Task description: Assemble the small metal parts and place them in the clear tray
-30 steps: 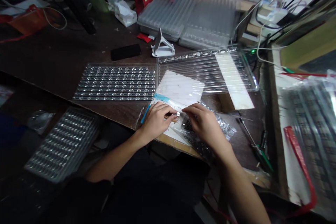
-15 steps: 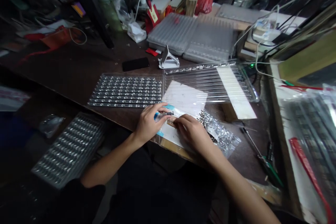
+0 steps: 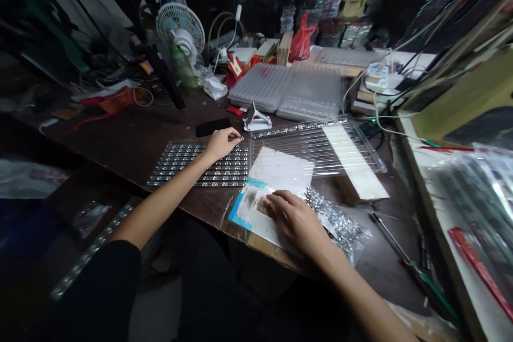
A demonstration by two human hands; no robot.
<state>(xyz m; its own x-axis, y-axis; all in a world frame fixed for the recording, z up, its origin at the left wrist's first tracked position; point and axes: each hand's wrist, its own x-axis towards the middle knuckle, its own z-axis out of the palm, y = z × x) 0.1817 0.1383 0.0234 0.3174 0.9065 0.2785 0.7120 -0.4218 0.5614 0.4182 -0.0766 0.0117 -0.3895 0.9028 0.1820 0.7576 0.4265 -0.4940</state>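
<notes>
My left hand (image 3: 222,144) is over the upper right corner of a clear tray (image 3: 170,145) filled with rows of small shiny metal pieces. Its thumb and fingertips are pinched on a small metal piece (image 3: 240,139), whose exact kind is too small to tell. Lower down, my right hand (image 3: 296,219) is at a white pad (image 3: 251,199) edged with blue tape, fingers bent beside a brown patch (image 3: 264,207). Its fingertips are partly hidden and blurred, so what they hold cannot be made out. A clear bag (image 3: 340,219) of loose metal pieces lies beside that hand.
A second clear grooved tray (image 3: 296,144) has metal pieces along its top row and a white strip (image 3: 355,160) across it. Behind stand a white holder (image 3: 256,119), a black phone-like slab (image 3: 212,126) and stacked clear trays (image 3: 280,88). A green-handled screwdriver (image 3: 417,270) lies at right.
My left hand has moved from the pad, up and left to the filled tray's corner, carrying a small piece. My right hand stays by the pad. The camera has tilted up.
</notes>
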